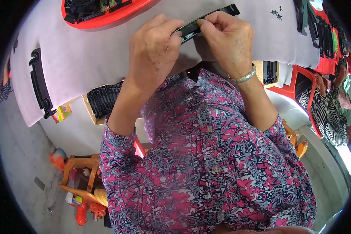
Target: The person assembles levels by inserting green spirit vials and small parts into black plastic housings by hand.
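Observation:
A long, narrow black plastic part point(191, 29) is held slantwise over the pale cloth, its far end pointing up and to the right. My left hand point(155, 46) grips its near end between thumb and bent fingers. Farther along it, my right hand point(230, 41), with a bracelet at the wrist, pinches the strip with thumb and curled fingers. Whether a smaller piece sits under the right fingertips is hidden. Both hands are closed.
A red tray point(117, 18) of black parts stands at the far left of the cloth-covered table point(82, 58). A black strip point(40, 84) lies at the left edge. Small dark pieces point(276, 15) lie far right. A box of black parts point(101, 102) sits below. A red chair point(300, 78) stands right.

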The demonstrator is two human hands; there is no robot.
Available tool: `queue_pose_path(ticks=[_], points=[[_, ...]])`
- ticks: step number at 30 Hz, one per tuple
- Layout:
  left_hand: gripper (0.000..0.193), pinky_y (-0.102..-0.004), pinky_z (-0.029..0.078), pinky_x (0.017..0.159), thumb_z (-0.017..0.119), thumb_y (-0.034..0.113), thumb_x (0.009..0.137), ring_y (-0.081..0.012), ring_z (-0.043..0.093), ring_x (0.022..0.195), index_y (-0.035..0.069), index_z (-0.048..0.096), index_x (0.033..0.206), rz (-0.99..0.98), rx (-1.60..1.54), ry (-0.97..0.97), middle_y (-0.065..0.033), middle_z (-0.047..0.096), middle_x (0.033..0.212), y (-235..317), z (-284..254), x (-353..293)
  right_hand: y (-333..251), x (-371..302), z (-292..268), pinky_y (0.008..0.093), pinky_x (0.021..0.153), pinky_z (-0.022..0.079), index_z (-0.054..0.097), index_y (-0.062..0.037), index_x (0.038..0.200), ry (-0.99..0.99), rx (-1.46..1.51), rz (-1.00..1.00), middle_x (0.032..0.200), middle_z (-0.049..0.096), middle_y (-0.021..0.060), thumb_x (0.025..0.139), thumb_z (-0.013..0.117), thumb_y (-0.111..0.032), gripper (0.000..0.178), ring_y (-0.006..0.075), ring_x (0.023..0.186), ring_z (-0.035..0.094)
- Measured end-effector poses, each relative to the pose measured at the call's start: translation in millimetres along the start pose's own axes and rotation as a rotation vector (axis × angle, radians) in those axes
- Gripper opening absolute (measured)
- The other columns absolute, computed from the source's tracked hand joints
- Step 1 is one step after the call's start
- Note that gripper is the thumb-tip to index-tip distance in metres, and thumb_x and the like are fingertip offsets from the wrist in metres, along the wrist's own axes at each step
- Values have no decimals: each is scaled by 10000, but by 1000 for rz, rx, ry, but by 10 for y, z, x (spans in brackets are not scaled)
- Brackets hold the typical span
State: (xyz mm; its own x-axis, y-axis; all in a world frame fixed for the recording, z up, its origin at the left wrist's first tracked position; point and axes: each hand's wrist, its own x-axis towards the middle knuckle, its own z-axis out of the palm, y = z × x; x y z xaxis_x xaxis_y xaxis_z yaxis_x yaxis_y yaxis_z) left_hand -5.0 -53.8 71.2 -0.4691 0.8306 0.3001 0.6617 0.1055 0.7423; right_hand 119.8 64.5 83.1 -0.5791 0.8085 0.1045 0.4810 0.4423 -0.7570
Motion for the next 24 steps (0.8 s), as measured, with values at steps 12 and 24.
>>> queue_pose_path(ticks=[12,24], points=[[175,-460,479,677,642,38,800,-362,609,742,-1,701,960,-44,-118,-113,-148,575,789,-25,-76,26,7,17,45,274,528,450,726,2,806,-14,12,62,596,648,41,841,732,-152,158,58,546,551],[149,-456,500,678,664,109,811,-349,638,793,31,684,937,187,68,-141,-129,608,823,-62,-68,145,-8,-5,84,278,532,465,729,-7,819,40,9,60,599,656,51,837,733,-147,141,79,541,585]])
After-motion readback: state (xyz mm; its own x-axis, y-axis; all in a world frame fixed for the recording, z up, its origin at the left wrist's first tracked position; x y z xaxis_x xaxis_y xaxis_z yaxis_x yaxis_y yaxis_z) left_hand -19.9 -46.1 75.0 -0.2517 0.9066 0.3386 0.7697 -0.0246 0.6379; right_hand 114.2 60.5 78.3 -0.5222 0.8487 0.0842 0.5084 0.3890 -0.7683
